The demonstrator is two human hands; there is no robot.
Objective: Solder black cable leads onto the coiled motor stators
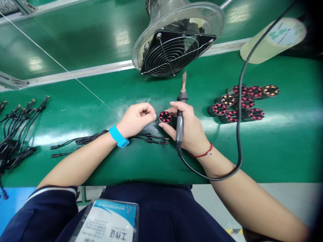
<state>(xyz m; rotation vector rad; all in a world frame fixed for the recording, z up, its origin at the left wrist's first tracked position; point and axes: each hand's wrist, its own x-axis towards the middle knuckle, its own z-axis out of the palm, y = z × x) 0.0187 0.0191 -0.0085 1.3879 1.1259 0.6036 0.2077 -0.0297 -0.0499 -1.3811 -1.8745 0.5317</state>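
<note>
My left hand is closed in a pinch beside a small round motor stator with red coils. A thin strand of solder wire slants down from the upper left and disappears at this hand. My right hand has its thumb and fingertips around the stator, which faces up. The same hand carries a soldering iron across its palm, tip pointing away toward the fan. Just under my left wrist, black cables lie on the green bench with their bare ends to the right.
Several more coil-wound stators stand grouped on the right. A fan with a wire guard hangs at the back. Black cable bundles lie on the left. A pale cylinder is at back right. The iron's cord loops over my right forearm.
</note>
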